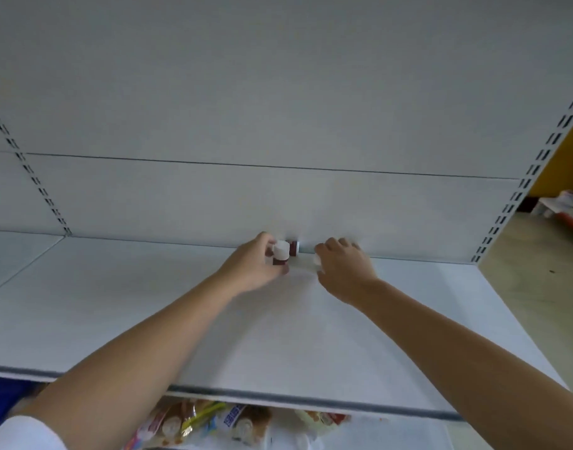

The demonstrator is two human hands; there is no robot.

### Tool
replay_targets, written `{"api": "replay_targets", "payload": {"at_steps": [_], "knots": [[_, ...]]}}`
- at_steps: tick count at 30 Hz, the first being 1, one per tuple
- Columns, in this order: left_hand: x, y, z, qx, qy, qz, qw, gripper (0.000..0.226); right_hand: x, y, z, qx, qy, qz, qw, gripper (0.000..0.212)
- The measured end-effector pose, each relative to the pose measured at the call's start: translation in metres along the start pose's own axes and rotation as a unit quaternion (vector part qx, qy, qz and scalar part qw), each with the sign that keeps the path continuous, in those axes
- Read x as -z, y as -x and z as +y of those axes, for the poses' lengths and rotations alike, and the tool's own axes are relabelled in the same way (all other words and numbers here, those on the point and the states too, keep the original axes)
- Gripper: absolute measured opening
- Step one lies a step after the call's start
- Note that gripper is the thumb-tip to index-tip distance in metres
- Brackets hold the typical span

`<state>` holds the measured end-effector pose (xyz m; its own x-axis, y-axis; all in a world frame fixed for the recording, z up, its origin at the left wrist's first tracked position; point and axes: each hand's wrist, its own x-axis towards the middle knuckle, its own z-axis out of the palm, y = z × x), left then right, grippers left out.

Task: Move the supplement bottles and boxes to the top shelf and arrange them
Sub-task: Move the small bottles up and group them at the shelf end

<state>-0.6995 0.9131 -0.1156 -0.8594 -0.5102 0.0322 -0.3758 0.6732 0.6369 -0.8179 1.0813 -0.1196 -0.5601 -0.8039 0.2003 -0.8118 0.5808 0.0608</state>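
While the left hand (256,266) grips a white-capped supplement bottle (281,252) near the back of the top shelf (132,303), the right hand (343,266) sits just right of it, its hold impossible to tell.

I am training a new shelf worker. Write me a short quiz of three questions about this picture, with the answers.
1. True or false: the left hand holds a bottle at the back of the top shelf.
2. Where do more products wait? A) on the lower shelf B) on the floor C) in a basket
3. Fill in: the held bottle's cap is ____ in colour.
Key: 1 true; 2 A; 3 white.
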Motion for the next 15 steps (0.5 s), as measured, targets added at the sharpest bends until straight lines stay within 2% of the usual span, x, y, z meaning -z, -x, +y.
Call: {"api": "replay_targets", "payload": {"at_steps": [2,4,10,13,14,15], "knots": [[-0.007,-0.009,-0.003,-0.008,0.009,0.032,0.999,0.058,-0.011,-0.003,0.003,0.024,0.040,0.028,0.998,0.032],[-0.012,-0.017,-0.005,-0.024,0.007,0.051,0.998,0.045,-0.015,-0.007,0.008,0.035,0.033,0.046,0.998,0.037],[-0.024,-0.022,-0.001,-0.020,0.035,0.052,0.998,0.026,-0.011,-0.009,0.015,0.076,0.045,0.011,0.996,0.046],[-0.016,-0.020,0.007,-0.012,0.082,0.060,0.995,0.020,-0.006,-0.004,0.016,0.052,-0.031,-0.003,0.998,0.042],[-0.012,-0.018,0.011,-0.006,0.106,0.055,0.993,0.020,-0.002,-0.001,0.015,0.025,-0.098,-0.008,0.995,0.041],[-0.008,-0.015,0.017,0.000,0.143,0.045,0.989,0.025,0.003,0.002,0.013,-0.031,-0.223,-0.022,0.974,0.040]]}}
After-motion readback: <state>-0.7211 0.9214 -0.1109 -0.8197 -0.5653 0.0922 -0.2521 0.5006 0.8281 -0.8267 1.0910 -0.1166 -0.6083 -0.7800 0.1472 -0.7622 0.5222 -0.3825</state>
